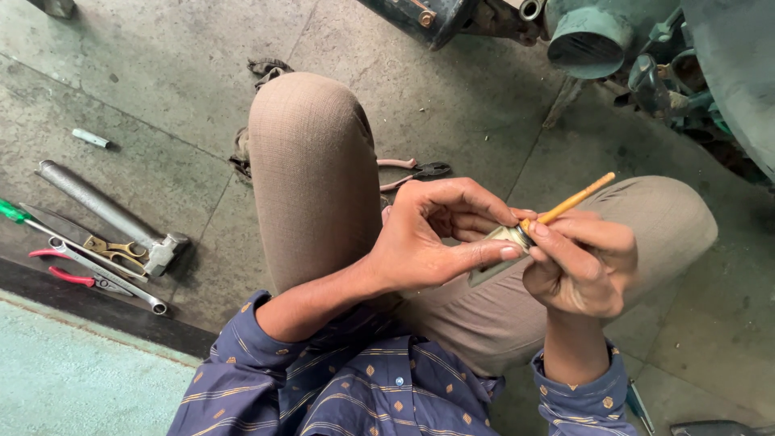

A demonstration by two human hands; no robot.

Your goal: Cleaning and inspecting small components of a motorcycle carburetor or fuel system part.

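I crouch over a concrete floor with both knees up. My left hand pinches a small flat metal piece between thumb and fingers, just above my right knee. My right hand grips a thin orange-yellow stick, like a slim brush handle, whose lower end meets the top of the metal piece. The stick points up and to the right. Both hands touch around the piece, and its tip end is hidden by my fingers.
On the floor at left lie a steel tube wrench, scissors, red-handled pliers and a green-handled screwdriver. Pink-handled pliers lie behind my left knee. A green machine stands at top right.
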